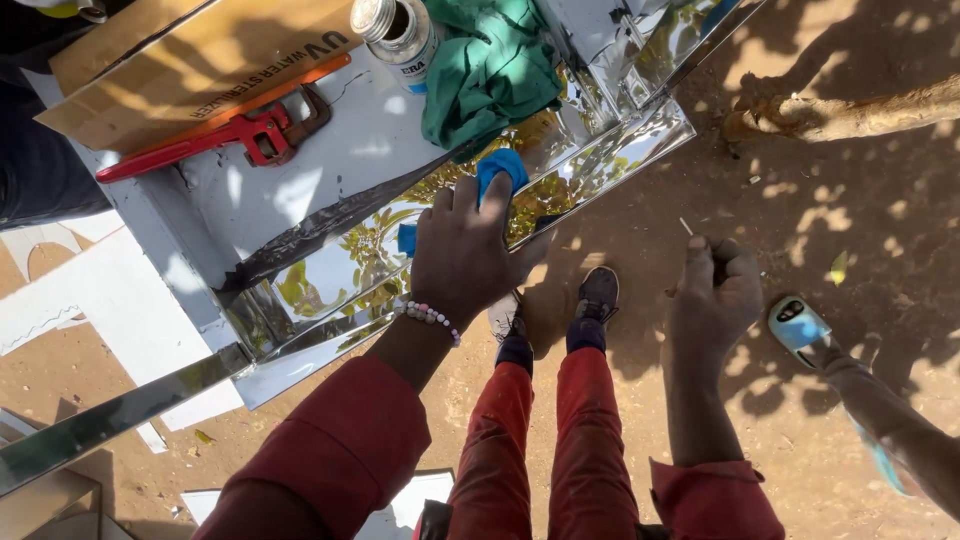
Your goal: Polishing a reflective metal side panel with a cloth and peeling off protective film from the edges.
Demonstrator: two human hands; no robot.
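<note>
Landmark is the mirror-finish metal sheet (330, 270) on the desk (130, 300). At its far left edge I see a red pipe wrench (215, 135) beside a cardboard box (180, 60); further right, a metal can (398, 35) and a green cloth (490, 65). My left hand (465, 255) lies palm down on the sheet, fingers curled, pressing a blue rag (498, 172). Right of the sheet, over dirt ground (850, 180), my right hand (715, 290) is fisted; I cannot tell what it holds.
</note>
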